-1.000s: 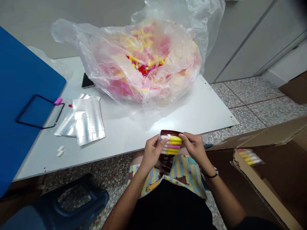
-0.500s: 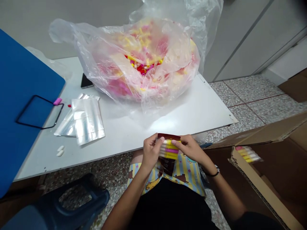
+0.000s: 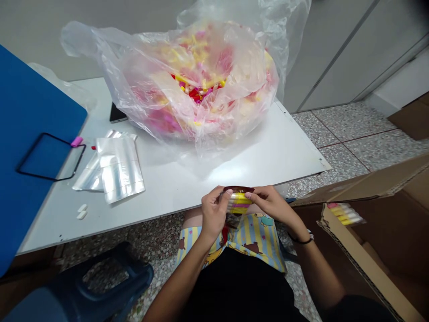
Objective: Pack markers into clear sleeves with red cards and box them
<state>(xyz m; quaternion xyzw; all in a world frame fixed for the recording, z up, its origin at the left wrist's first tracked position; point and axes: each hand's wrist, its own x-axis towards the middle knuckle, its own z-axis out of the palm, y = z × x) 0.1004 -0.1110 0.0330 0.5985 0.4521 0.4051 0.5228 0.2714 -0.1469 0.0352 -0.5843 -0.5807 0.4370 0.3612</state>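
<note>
My left hand (image 3: pixel 213 212) and my right hand (image 3: pixel 272 203) grip opposite sides of a small clear packet (image 3: pixel 239 204) above my lap. Yellow, white and pink-purple sticks lie in a row inside it, and a dark brown strip runs along its top. Both thumbs press on the front face; the fingers behind are mostly hidden. Beyond my hands, on the white table (image 3: pixel 174 188), rests a large clear plastic bag (image 3: pixel 241 107) whose opening shows many red, yellow, pink and white small pieces.
Flat silvery clear pouches (image 3: pixel 122 170) lie on the table's left, near two white pieces (image 3: pixel 82 211) and a blue board (image 3: pixel 33 120) with a black wire loop. A cardboard box (image 3: pixel 365 255) at right holds another packet (image 3: pixel 346 213). A blue stool (image 3: pixel 134 273) stands lower left.
The packet has tilted, so its dark lower flap no longer hangs in view and the sticks look foreshortened. Both hands keep their hold. The view has shifted slightly.
</note>
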